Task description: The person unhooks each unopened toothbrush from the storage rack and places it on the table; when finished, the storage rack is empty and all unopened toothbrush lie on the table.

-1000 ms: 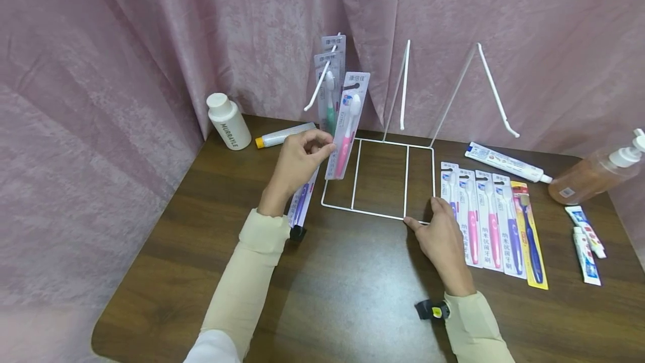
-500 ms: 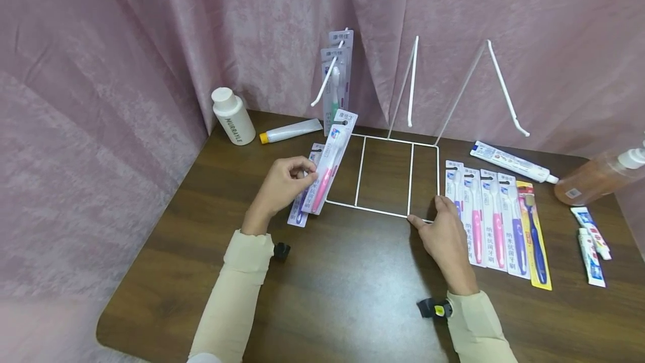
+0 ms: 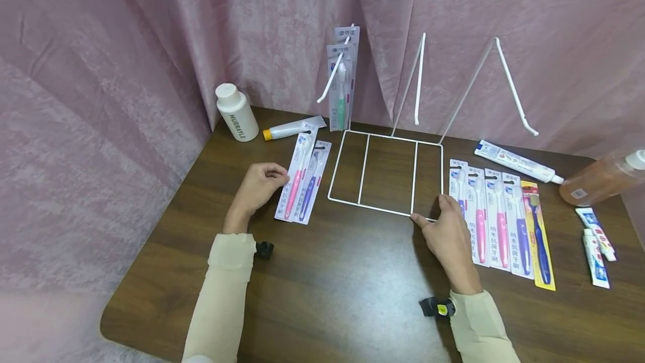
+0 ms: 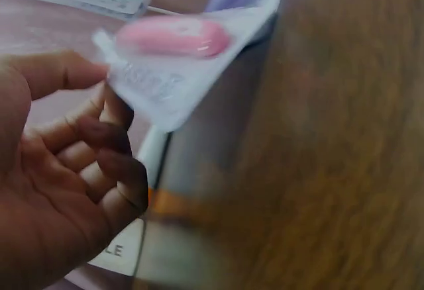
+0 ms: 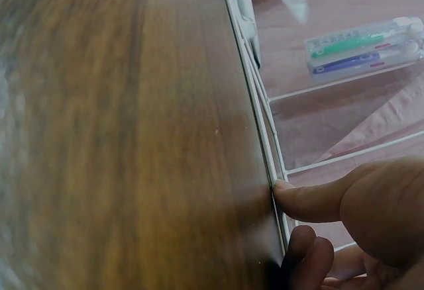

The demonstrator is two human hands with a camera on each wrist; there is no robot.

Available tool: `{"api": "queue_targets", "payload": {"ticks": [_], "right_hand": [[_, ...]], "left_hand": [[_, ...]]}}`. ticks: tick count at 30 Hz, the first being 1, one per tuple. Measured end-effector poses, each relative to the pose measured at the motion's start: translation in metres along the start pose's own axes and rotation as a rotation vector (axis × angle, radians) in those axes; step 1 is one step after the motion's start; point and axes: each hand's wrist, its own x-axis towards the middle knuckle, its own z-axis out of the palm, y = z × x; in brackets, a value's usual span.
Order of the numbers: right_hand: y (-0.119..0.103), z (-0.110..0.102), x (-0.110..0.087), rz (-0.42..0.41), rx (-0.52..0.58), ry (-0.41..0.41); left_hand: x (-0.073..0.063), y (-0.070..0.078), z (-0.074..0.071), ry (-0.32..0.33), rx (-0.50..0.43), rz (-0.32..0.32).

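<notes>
Over on the left, the left hand has a narrow fingertip pinch on the left edge of the pink toothbrush pack, which lies rightward of that grip, long axis slanting away from the person and to the right. Right beside it, nearly parallel, is the purple toothbrush pack; then comes the white wire rack, its front right corner gripped by the farther right hand.

The light is soft and quite even. I see pale glare on the table and a shadow beside the right hand. In the left wrist view, the toothbrush pack and the table are blurred.
</notes>
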Motion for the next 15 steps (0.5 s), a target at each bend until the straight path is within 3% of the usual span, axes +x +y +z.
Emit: {"api": "queue_targets", "payload": {"ticks": [3, 5, 10, 12, 15], "right_hand": [[0.001, 0.001, 0.000, 0.005, 0.002, 0.001], [0.001, 0.002, 0.000, 0.007, 0.005, 0.003], [0.000, 0.001, 0.000, 0.007, 0.006, 0.003], [0.000, 0.001, 0.000, 0.006, 0.005, 0.004], [0.000, 0.001, 0.000, 0.006, 0.005, 0.007]], "left_hand": [[0.005, -0.005, 0.001, 0.007, 0.051, -0.047], [0.015, -0.020, 0.002, 0.028, 0.088, -0.060], [0.022, -0.020, 0.006, 0.056, 0.186, -0.130], [0.019, -0.009, 0.008, 0.056, 0.228, -0.165], [0.022, -0.012, 0.012, 0.073, 0.268, -0.172]]}}
